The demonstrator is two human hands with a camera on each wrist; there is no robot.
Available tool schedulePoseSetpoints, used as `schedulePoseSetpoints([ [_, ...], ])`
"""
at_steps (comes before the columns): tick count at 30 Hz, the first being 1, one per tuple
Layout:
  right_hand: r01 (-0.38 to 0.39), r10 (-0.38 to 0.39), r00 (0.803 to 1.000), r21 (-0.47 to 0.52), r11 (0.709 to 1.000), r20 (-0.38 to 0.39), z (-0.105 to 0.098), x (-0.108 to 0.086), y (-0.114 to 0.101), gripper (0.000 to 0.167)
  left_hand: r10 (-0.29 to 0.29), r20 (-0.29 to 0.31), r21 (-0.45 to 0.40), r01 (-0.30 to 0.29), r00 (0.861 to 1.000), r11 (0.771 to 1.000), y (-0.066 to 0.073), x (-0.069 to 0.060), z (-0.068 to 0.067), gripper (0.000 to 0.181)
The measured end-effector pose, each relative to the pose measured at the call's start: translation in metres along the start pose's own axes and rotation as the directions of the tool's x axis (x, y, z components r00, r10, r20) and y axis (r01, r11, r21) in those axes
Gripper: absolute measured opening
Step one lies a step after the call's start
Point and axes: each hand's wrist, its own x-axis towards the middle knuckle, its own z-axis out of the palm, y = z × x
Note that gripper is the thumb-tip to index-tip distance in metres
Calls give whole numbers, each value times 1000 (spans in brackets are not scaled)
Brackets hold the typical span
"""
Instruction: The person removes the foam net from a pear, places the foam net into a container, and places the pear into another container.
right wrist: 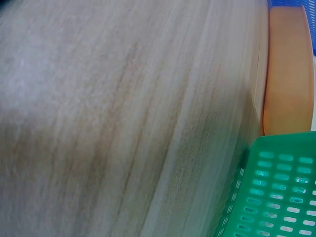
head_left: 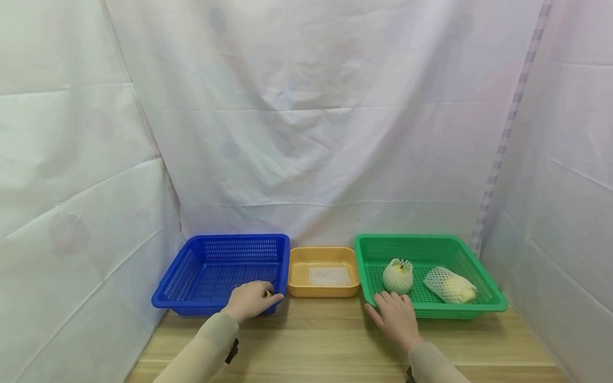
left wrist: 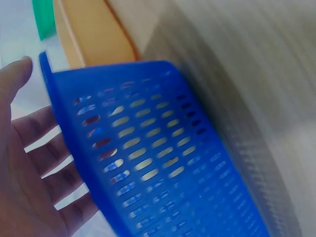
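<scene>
My left hand [head_left: 252,300] reaches over the near right corner of the blue basket [head_left: 196,304]. A yellowish fruit with a dark stem [head_left: 268,294] shows beside the thumb, mostly hidden by the hand. In the left wrist view, the fingers [left wrist: 37,126] are spread behind the rim, and pale patches show through the slots. The thumb [left wrist: 17,74] stands apart, above the rim. My right hand [head_left: 396,317] rests on the near left rim of the green basket [head_left: 485,288]. Inside it are two pears, one upright in a white foam net [head_left: 398,278], one lying partly netted [head_left: 457,290].
Between the baskets stands a small orange tray [head_left: 323,292] with a flat white foam net [head_left: 330,277] in it. All three containers sit on a wooden table [head_left: 331,344]. A white curtain [head_left: 307,158] hangs behind, with more cloth at both sides.
</scene>
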Motion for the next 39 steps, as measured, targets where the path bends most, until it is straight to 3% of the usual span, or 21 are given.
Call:
schedulePoseSetpoints([
  [6,-6,6,1000,1,1000,5,-1,1,-1,26,74,-56,44,-72,996,996,2,-6,15,38],
  [10,-8,8,1000,-6,1000,12,-1,1,-1,27,103,-98,123,-91,990,988,3,-8,23,38],
  [15,-10,10,1000,-3,1000,12,-1,1,-2,27,106,-138,214,-75,985,974,5,-12,31,47],
  [23,-14,14,1000,-7,1000,26,-2,1,-3,27,61,-188,250,-12,980,968,4,-19,43,52],
  [35,-18,18,1000,0,1000,17,-1,-1,-3,27,118,-332,274,-24,936,961,-2,-18,62,36],
  [39,-17,17,1000,1,1000,8,-3,0,-3,27,138,-387,282,-26,912,959,-3,-16,64,33],
])
